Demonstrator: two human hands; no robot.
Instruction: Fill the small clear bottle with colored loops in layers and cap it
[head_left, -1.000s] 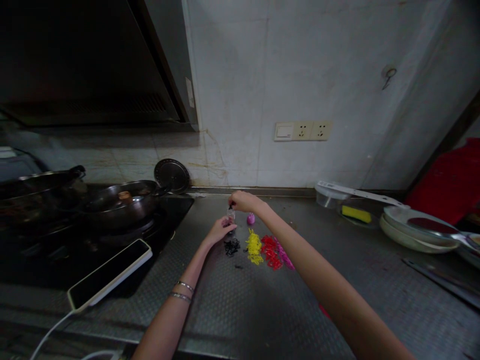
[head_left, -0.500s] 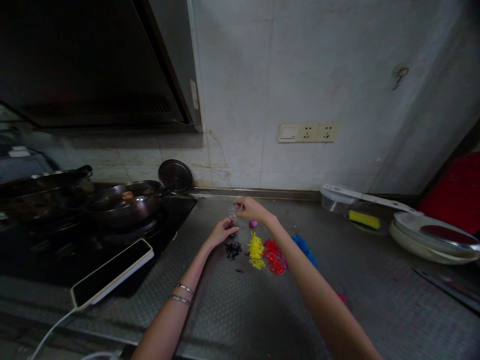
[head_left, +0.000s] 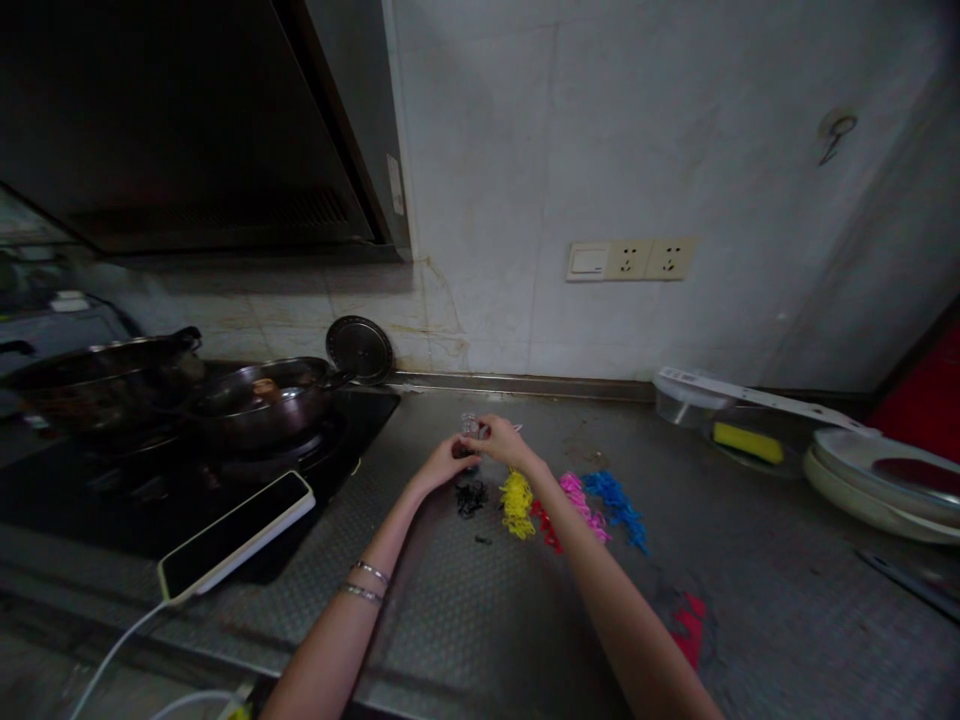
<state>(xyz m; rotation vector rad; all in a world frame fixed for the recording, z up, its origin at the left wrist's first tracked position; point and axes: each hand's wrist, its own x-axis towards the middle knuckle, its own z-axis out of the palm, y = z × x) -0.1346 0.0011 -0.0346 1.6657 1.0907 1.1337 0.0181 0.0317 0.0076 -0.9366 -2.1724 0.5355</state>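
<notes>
My left hand (head_left: 444,464) is closed around a small clear bottle (head_left: 469,422) with dark contents, standing at the counter's middle. Against the same bottle, my right hand (head_left: 501,440) has its fingers bent and pressed at the neck and side; whether they also pinch something small is hidden. Just below the hands lies a pile of small black bands (head_left: 471,498). Further right come piles of yellow bands (head_left: 517,505), red bands (head_left: 546,526), pink bands (head_left: 585,508) and blue bands (head_left: 616,508). My right forearm covers part of the red and pink piles.
A phone (head_left: 236,535) with a white cable rests at the stove's edge. Pans (head_left: 259,405) sit on the stove at left. On the right are a yellow sponge (head_left: 748,442), stacked bowls (head_left: 885,490) and a clear container (head_left: 686,405). A red piece (head_left: 690,628) lies near my right forearm.
My right hand has come down from above the bottle's mouth to its neck and side. My right forearm has shifted, uncovering the pink bands and covering more of the red. The view has turned slightly left.
</notes>
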